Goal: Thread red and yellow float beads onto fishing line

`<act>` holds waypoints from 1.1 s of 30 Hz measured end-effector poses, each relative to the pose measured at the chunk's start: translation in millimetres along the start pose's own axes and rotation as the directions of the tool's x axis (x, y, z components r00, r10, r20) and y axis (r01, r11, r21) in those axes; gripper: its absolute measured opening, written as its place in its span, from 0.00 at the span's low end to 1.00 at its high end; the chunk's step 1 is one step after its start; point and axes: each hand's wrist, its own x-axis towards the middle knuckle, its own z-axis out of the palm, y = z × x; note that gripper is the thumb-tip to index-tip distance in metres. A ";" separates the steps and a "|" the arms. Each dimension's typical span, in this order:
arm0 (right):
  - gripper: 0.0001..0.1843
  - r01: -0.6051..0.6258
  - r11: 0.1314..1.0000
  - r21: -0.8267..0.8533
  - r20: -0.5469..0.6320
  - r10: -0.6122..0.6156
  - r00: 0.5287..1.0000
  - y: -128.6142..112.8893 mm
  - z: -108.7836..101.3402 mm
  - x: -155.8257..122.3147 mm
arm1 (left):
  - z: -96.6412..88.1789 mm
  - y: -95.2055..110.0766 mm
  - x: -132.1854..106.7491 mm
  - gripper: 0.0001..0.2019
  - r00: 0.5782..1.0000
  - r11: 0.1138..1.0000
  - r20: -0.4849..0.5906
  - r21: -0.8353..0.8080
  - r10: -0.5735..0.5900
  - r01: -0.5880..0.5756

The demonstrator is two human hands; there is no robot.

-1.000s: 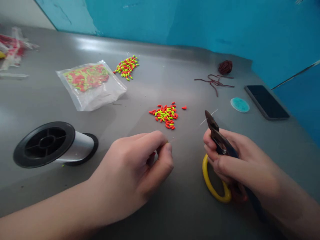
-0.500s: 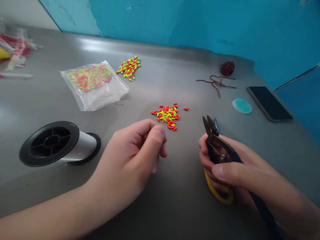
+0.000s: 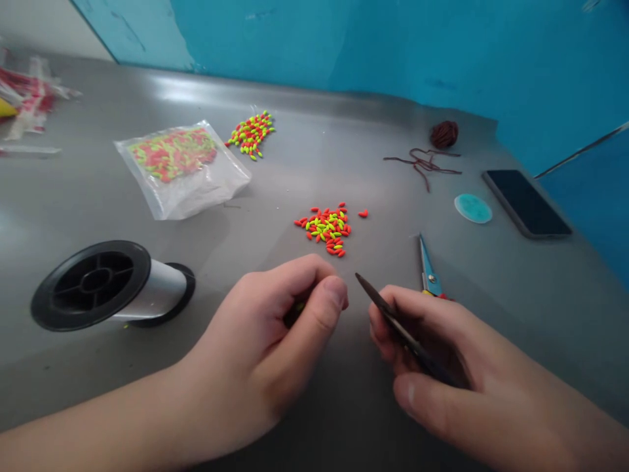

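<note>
My left hand (image 3: 280, 347) is closed, its thumb pressed to the curled fingers. A speck of yellow-green shows inside the curl, but what it is stays hidden. In my right hand (image 3: 432, 373) is a pair of dark-jawed pliers (image 3: 393, 318), turned edge-on with the tip pointing at my left fingertips, a small gap apart. Just beyond my left hand lies a small pile of red and yellow-green oval beads (image 3: 327, 226). Scissors with a blue blade (image 3: 428, 269) lie behind my right hand, their handles mostly covered.
A large spool of clear line (image 3: 162, 288) stands at left. Behind it are a clear bag of beads (image 3: 181, 170) and a second bead pile (image 3: 251, 134). At right lie brown yarn (image 3: 444, 134), a turquoise disc (image 3: 473, 208) and a phone (image 3: 528, 203). Red-and-white packaging (image 3: 37, 92) sits far left.
My right hand has moved left toward my left hand and turned the pliers edge-on, uncovering more of the scissors. My left hand has shifted slightly right and stays closed.
</note>
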 end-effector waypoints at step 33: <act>0.07 0.074 0.994 0.084 0.119 -0.084 0.989 -6.3 8.4 9.8 | 2.8 -4.8 -3.2 0.14 0.981 0.967 0.009 0.169 0.193 -0.192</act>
